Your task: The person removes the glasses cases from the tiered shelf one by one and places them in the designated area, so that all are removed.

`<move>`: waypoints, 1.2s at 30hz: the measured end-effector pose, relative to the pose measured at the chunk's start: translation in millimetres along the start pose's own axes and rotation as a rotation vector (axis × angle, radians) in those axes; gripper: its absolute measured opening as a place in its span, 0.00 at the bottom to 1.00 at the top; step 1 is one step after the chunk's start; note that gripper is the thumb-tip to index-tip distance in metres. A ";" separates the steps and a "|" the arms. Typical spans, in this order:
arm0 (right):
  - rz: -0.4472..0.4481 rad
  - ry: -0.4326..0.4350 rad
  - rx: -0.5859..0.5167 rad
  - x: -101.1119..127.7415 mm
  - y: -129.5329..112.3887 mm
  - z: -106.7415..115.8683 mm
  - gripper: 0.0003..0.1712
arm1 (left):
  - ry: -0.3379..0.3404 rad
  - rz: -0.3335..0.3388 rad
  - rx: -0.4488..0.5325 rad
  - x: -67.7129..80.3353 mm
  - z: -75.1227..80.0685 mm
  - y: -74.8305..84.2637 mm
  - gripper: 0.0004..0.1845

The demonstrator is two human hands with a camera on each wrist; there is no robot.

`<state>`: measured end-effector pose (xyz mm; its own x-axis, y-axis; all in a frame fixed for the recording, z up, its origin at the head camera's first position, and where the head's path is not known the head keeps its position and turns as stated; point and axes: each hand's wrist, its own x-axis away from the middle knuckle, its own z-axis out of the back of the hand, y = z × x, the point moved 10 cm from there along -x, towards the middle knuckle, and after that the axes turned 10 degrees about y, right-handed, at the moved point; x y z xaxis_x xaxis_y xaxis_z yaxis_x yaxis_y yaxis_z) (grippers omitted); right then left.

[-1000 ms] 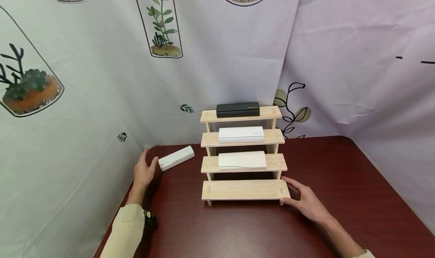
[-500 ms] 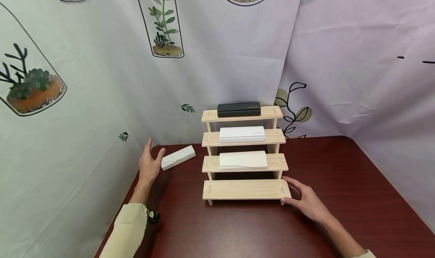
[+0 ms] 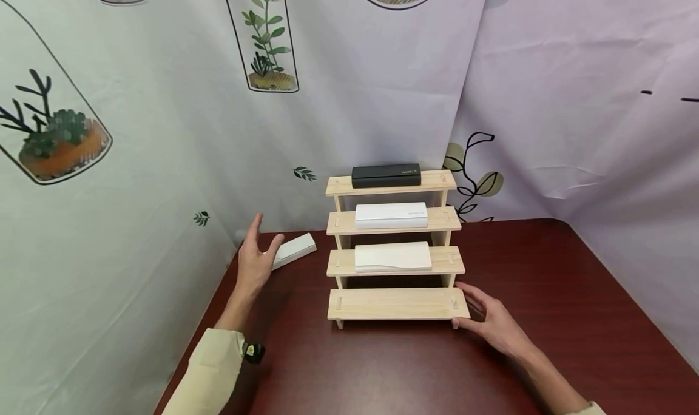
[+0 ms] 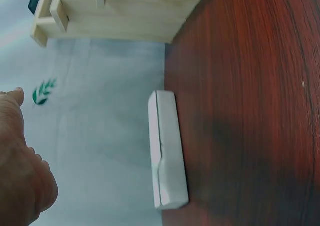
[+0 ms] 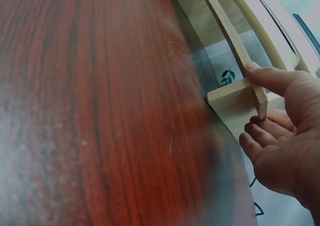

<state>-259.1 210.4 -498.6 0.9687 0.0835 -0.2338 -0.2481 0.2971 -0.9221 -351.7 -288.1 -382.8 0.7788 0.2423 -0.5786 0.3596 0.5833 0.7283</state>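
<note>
White case (image 3: 293, 250) lies just beyond left hand (image 3: 256, 262), seemingly untouched.

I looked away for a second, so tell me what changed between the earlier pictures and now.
The left hand lifted off the table and moved right and up, its fingers open, beside the near end of the white case, which has not moved. It holds nothing. The right hand stayed against the right front corner of the wooden stepped rack, thumb on the bottom step. The three cases on the upper steps stayed put.
</note>
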 end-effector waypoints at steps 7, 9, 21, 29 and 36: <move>0.036 0.028 0.011 -2.9 -10.9 2.3 0.54 | -0.044 0.002 0.023 4.6 -13.0 21.6 0.48; 0.025 0.049 0.021 -5.9 -13.7 5.5 0.55 | -0.062 0.009 0.019 6.8 -17.1 25.8 0.50; 0.058 0.185 -0.003 -20.0 -28.9 26.7 0.55 | -0.121 -0.022 0.094 22.9 -36.3 52.1 0.56; 0.099 0.196 -0.021 -27.3 -39.3 33.1 0.53 | -0.180 -0.002 0.185 35.4 -49.6 61.0 0.58; 0.126 0.199 -0.023 -34.4 -45.3 34.5 0.50 | -0.224 -0.004 0.202 47.5 -62.0 65.3 0.57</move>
<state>-281.4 226.9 -438.1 0.9132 -0.0714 -0.4013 -0.3688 0.2741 -0.8882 -323.2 -190.4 -385.4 0.8629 0.0499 -0.5029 0.4408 0.4121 0.7974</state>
